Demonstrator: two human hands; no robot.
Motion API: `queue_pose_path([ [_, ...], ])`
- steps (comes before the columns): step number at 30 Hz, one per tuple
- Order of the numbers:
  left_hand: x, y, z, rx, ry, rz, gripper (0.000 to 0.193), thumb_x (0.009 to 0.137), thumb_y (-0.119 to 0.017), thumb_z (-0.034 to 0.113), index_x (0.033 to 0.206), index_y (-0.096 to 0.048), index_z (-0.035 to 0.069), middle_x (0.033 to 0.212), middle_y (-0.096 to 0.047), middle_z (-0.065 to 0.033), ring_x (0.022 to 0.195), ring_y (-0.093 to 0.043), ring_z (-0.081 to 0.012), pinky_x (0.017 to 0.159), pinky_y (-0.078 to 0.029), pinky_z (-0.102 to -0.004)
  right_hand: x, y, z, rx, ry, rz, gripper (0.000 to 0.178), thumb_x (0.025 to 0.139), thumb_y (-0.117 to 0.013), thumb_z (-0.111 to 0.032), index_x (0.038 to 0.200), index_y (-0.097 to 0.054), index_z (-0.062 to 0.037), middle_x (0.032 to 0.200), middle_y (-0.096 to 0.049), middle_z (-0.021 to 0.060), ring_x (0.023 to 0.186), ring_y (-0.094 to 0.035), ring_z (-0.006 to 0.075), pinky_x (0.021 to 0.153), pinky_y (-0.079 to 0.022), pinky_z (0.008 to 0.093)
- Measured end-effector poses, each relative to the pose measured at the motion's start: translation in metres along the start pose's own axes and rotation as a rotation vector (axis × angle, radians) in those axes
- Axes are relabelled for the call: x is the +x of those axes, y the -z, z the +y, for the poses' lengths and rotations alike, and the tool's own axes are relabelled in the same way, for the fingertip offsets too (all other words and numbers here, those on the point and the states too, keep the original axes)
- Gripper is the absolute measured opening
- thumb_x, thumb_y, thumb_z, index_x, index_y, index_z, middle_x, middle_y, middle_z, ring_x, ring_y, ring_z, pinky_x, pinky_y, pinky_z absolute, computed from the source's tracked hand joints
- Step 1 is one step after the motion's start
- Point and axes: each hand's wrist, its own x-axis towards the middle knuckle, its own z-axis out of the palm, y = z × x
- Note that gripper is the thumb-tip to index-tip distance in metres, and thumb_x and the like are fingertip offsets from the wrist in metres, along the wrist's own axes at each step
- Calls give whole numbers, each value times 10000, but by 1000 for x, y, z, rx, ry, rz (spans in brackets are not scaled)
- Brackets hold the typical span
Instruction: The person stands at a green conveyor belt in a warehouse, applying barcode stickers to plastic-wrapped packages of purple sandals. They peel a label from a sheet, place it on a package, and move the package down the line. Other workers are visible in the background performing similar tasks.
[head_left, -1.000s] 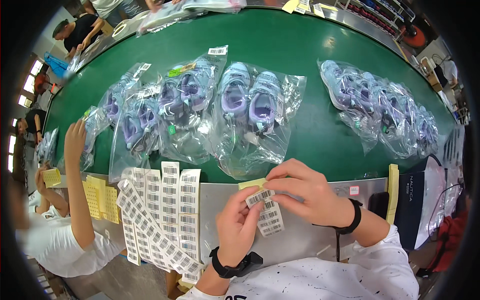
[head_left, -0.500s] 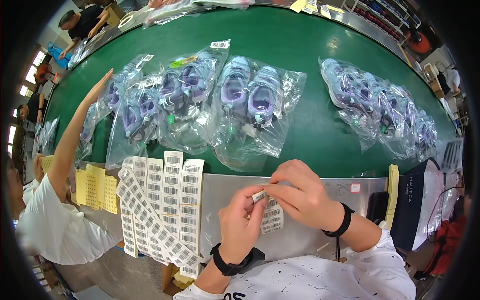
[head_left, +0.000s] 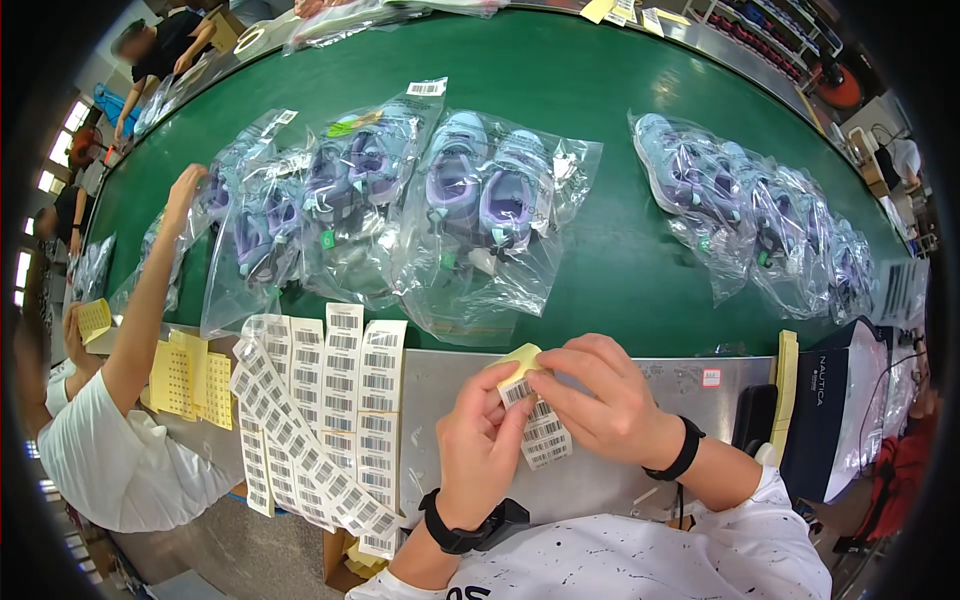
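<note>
My left hand (head_left: 474, 438) is closed on a short sheet of barcode labels (head_left: 546, 441), thumb against its printed face. Its yellow backing (head_left: 522, 358) shows at the folded top edge. My right hand (head_left: 604, 396) is pinched at the sheet's upper right corner; whether a label is between its fingertips is hidden. Long strips of barcode labels (head_left: 342, 400) hang over the metal edge left of my hands. Beyond them, pairs of light blue and purple shoes (head_left: 507, 200) in clear plastic bags lie on the green belt (head_left: 590, 70).
More bagged shoes (head_left: 765, 200) lie at the right. A co-worker's arm (head_left: 150, 265) reaches over the belt at the left, beside yellow label sheets (head_left: 190, 380). A dark blue box (head_left: 825, 415) and a yellow stack (head_left: 786, 395) stand at the right of the metal edge (head_left: 690, 385).
The top of my label sheet has folded, bringing its yellow backing into view. The bagged shoes have shifted slightly left. The co-worker's raised hand has come lower and drawn back.
</note>
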Motion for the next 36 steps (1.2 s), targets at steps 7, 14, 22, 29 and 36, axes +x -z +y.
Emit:
queue_pose_path([
  [7,1,-9,-3,58,-67,19,289,888,-579,-51,1170,-522,-29,918,-683,-121,827,-652,-104,699,-535,-244,-6,4,4,130,-57,57,286,659,-686,-8,940,-644,22,983,-591,144,880,-579,325,749,-490,424],
  [14,-1,-18,-15,167,-101,16,288,865,-613,-41,1143,-542,-16,678,-597,-42,618,-539,-41,591,-483,-215,-9,9,10,125,-52,43,280,637,-684,-4,914,-645,17,988,-583,133,885,-578,321,753,-487,427],
  [22,-3,-28,-16,122,-60,-2,306,869,-607,-43,1163,-527,-16,679,-586,-35,626,-526,-36,595,-477,-213,-17,13,12,134,-36,73,242,618,-682,2,856,-636,6,973,-586,120,868,-583,315,747,-490,423],
  [29,-3,-37,-13,97,-65,-1,321,874,-609,-29,1181,-512,-14,812,-683,-106,783,-665,-102,679,-535,-247,-27,17,18,230,-92,80,225,651,-686,12,870,-632,8,985,-585,126,884,-580,326,770,-477,441],
  [36,-4,-43,-15,144,-62,-32,321,868,-609,-29,1174,-514,-4,753,-657,-94,702,-641,-87,653,-531,-249,-27,23,23,231,-57,46,232,666,-693,-15,892,-642,4,995,-585,132,894,-581,326,775,-474,447],
])
